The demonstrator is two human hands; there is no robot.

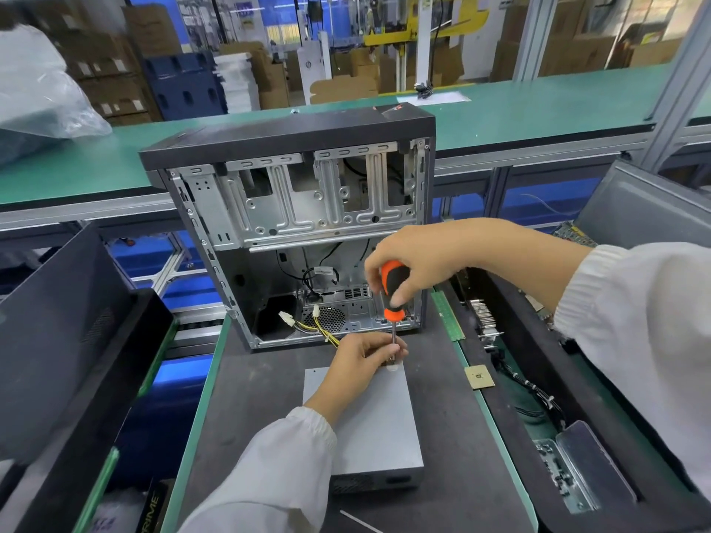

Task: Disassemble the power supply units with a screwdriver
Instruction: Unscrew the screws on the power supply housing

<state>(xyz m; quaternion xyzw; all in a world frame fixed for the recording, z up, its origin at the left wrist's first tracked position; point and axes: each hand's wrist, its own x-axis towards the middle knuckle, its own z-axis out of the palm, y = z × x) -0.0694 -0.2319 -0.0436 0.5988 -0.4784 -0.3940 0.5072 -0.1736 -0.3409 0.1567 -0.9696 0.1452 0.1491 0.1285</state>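
Observation:
A grey metal power supply unit (379, 425) lies flat on the dark work mat in front of me. An orange and black screwdriver (392, 298) stands upright over its far right corner, tip down on the casing. My right hand (415, 263) grips the handle from above. My left hand (363, 359) pinches the steel shaft just above the tip and rests on the unit's far edge. Yellow and black cables (327, 332) with white plugs run from the unit's far side into the open case.
An open computer case (292, 232) stands upright just behind the unit. A CPU chip (479, 377) and a green memory stick (448, 317) lie on the mat's right edge. A black tray (569, 436) on the right holds removed parts. Black panels lean at left.

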